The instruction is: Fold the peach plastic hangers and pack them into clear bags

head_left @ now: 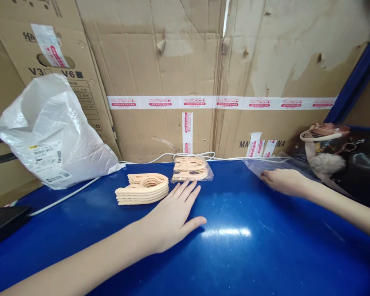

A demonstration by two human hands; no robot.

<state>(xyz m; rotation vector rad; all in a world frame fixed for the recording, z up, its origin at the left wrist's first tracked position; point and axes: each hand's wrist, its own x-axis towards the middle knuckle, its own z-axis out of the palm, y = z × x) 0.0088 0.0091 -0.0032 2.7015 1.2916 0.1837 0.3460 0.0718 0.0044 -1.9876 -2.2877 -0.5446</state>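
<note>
My left hand (177,209) lies spread out over the blue table, thumb apart. Its fingertips reach the near edge of a clear bag of beige folding hangers (191,167); whether they touch it I cannot tell. Just left of those fingers sits a neat stack of several loose beige folding hangers (143,190). Over on the right, my right hand (280,181) has its fingers curled together on a clear plastic bag (254,164), which lies flat near the table's back edge.
A stuffed white plastic sack (55,135) with a label leans at the left. A white cable (64,199) runs along the back to a black object (6,222). Large cardboard (160,70) stands behind the table (234,263). At right are a bottle (329,131) and a fluffy pompom (328,163).
</note>
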